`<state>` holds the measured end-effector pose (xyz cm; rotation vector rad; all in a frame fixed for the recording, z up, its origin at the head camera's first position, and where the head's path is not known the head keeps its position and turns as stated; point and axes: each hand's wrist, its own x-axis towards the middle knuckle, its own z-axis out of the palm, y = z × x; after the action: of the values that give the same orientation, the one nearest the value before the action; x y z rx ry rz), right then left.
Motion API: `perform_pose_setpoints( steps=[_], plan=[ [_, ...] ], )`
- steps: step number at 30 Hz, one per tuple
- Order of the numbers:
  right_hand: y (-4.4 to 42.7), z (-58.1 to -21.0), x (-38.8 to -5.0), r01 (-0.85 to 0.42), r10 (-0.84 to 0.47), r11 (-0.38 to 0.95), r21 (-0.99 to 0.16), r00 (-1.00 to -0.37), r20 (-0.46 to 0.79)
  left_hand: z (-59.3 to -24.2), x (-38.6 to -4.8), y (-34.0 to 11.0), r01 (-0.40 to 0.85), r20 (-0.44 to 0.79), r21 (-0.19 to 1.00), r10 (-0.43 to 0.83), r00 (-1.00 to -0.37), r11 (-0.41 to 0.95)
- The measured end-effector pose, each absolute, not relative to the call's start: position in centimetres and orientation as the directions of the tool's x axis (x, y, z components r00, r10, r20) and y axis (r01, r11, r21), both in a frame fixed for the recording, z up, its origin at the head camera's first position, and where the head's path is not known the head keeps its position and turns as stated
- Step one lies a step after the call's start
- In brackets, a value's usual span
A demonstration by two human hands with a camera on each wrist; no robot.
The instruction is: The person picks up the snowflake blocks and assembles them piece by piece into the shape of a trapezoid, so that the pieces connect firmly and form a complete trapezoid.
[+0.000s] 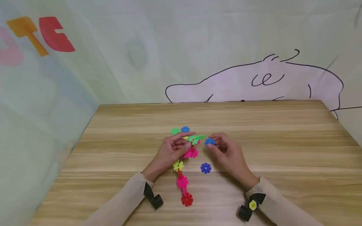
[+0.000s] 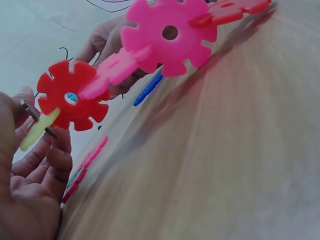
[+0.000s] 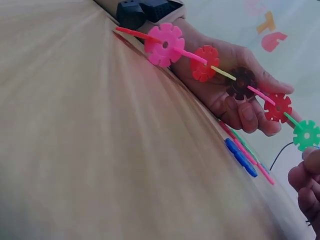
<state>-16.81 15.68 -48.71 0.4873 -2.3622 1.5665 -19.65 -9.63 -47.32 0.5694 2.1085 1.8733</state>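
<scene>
My left hand (image 1: 167, 152) holds a chain of notched plastic discs between thumb and fingers. The chain (image 3: 205, 63) joins red, pink, yellow, dark and green discs slotted edge to edge. Its near end, a red disc (image 1: 187, 199), extends toward me; a green disc (image 1: 193, 139) sits at the far end by the left fingertips. My right hand (image 1: 229, 153) pinches a blue disc (image 1: 210, 142) between thumb and fingers, just right of the chain's green end. In the right wrist view, the right fingertips (image 3: 309, 159) come up to the green disc, and the blue disc is mostly hidden.
A dark blue disc (image 1: 205, 168) lies on the wooden table (image 1: 268, 131) between the hands. Beyond and under the left hand lie pink discs (image 1: 193, 153), a green disc (image 1: 175, 130) and a lighter blue disc (image 1: 185, 129). A printed cloth wall (image 1: 141, 72) stands behind the table.
</scene>
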Motion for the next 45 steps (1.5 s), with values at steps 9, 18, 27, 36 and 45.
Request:
perform_pose_setpoints(
  steps=[9,18,27,36,45],
  plan=[
    [15.6,-48.1,-17.5,-0.297,-0.041,0.206,-0.932,-0.955,0.295,-47.3,-19.7,-9.8,0.109,0.049,0.989,0.459,-0.887,0.105],
    [16.0,-47.9,-17.8,-0.245,-0.052,0.139,-0.959,-0.969,0.240,-47.4,-19.7,-9.6,0.122,0.047,0.984,0.476,-0.878,0.127],
    [16.0,-47.7,-18.2,-0.212,-0.064,0.120,-0.970,-0.977,0.206,-47.3,-19.6,-9.6,0.133,0.067,0.986,0.488,-0.870,0.102],
    [15.8,-47.5,-18.2,-0.180,-0.067,0.070,-0.981,-0.982,0.175,-47.4,-19.6,-9.6,0.130,0.061,0.985,0.482,-0.874,0.110],
    [15.9,-47.7,-18.1,-0.184,-0.108,0.080,-0.980,-0.979,0.175,-47.6,-19.8,-9.5,0.160,0.083,0.980,0.497,-0.864,0.115]
  ],
)
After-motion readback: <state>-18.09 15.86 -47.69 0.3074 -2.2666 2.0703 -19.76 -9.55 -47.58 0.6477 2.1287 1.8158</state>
